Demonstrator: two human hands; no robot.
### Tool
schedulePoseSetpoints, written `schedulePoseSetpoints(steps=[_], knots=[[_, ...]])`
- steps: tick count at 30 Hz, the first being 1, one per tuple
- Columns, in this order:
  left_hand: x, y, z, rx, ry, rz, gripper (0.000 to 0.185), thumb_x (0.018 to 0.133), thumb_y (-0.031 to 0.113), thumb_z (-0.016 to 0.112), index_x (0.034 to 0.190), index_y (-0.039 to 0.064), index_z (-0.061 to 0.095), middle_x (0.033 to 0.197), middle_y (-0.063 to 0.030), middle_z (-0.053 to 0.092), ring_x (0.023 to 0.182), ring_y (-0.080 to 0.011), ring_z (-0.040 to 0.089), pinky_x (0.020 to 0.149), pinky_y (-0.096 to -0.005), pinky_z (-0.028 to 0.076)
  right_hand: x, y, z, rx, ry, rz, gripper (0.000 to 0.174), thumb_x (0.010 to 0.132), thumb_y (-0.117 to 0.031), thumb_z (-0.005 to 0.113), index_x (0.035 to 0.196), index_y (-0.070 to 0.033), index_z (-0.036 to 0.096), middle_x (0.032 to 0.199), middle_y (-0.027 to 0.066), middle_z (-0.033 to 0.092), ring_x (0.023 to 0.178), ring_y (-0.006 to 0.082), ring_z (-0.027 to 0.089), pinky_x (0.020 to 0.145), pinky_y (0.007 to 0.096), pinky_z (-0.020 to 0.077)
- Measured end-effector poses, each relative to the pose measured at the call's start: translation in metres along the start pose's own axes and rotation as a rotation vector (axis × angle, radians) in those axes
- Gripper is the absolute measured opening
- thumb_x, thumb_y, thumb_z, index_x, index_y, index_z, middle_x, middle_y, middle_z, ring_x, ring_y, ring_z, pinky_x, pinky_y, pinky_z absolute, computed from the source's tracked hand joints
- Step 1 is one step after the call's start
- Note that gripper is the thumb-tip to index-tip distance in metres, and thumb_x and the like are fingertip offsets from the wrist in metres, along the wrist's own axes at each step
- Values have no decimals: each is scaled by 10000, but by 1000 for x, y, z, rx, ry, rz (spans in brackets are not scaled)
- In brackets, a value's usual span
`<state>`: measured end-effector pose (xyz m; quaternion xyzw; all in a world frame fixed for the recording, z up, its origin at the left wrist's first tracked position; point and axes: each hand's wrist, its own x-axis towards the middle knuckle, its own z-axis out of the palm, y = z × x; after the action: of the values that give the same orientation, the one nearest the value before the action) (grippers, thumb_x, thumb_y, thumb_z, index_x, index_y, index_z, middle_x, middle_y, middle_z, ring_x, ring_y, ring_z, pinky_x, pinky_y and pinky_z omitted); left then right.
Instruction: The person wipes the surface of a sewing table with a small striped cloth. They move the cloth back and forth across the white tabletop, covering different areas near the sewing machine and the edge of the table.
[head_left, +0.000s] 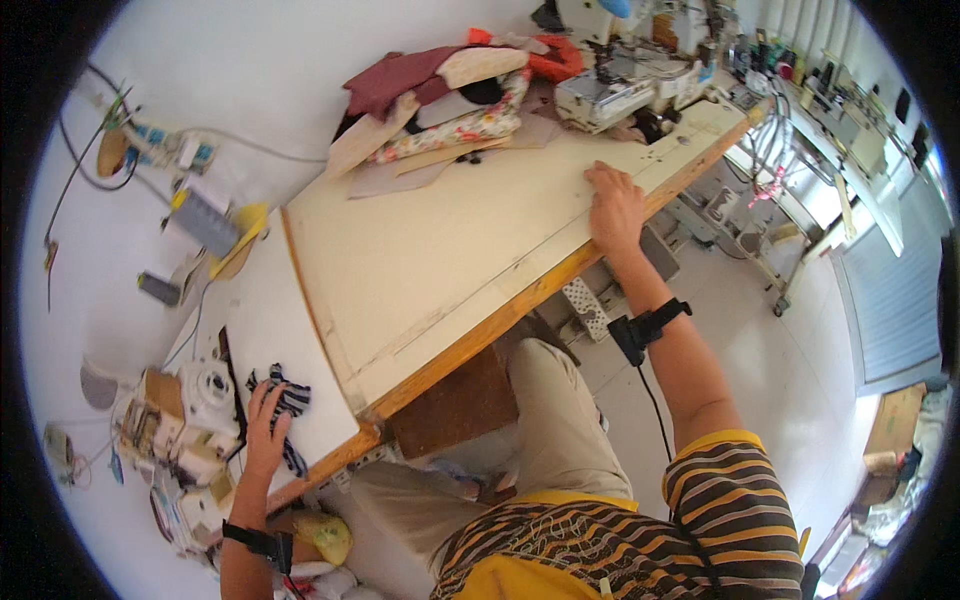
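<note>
At the left end of the worktop, my left hand (264, 433) has its thumb and fingers about a crumpled dark-and-light striped cloth (295, 400). Part of this cloth hangs out below the palm on the white tabletop (319, 431). My right hand (616, 204) lies palm down near the wooden front edge of the long cream table (450, 247), with nothing visible in it. Just left of my left hand stands a white overlock-type sewing machine (187, 427). Another sewing machine (611, 90) is beyond my right hand.
Fabric pieces (450, 112), maroon, floral and beige, are piled against the wall. A large grey thread cone (202, 221) and a smaller spool (159, 288) stand at the left. A foot pedal (586, 307) is under the table. Cables run from my wrist straps.
</note>
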<state>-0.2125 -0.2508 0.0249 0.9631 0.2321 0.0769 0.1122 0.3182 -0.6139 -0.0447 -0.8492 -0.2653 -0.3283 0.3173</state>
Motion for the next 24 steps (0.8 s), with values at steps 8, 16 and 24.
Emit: schedulePoseSetpoints(steps=[8,16,24], knots=[[213,-108,35,57,133,10,506,1042,325,474,1449,25,449,1503,-210,406,1400,-380,352,1171,-445,257,1,-9,-9,45,-53,67,347,787,38,568,1094,-75,683,1290,81,629,1208,294,535,958,442,400],[345,-201,42,-4,141,-273,725,1006,590,423,1528,93,341,1543,-206,337,1420,-393,321,1156,-505,283,3,-11,-12,65,-25,60,332,798,45,561,1083,-80,677,1277,62,629,1182,267,538,941,406,400],[318,-181,50,20,136,-219,613,1043,490,421,1526,118,356,1551,-200,345,1429,-391,314,1147,-506,298,3,-10,-10,37,-12,59,316,811,31,561,1082,-83,678,1262,60,639,1182,262,538,936,403,397]])
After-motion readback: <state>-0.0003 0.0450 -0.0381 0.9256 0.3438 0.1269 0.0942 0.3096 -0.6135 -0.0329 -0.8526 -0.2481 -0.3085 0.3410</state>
